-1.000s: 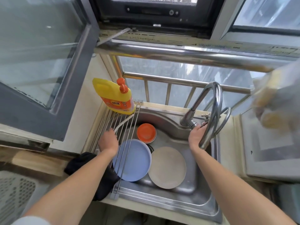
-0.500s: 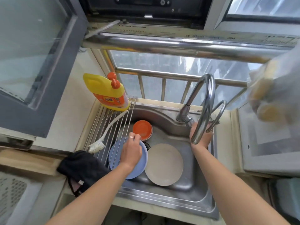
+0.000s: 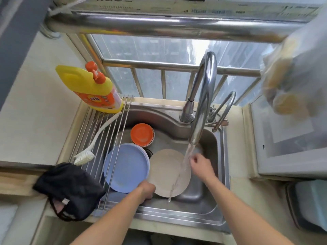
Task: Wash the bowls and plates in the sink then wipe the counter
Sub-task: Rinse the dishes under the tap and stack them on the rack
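A round beige plate [image 3: 168, 172] is held tilted in the steel sink [image 3: 208, 206], struck by the tap's water stream [image 3: 184, 163]. A blue plate [image 3: 126, 167] is leaned beside it, partly under the rack, and stacked orange bowls [image 3: 142, 134] are set behind.

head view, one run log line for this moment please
phase: rinse start | tap: running | left hand: grips round beige plate | right hand: at stream, holds nothing | round blue plate: waiting
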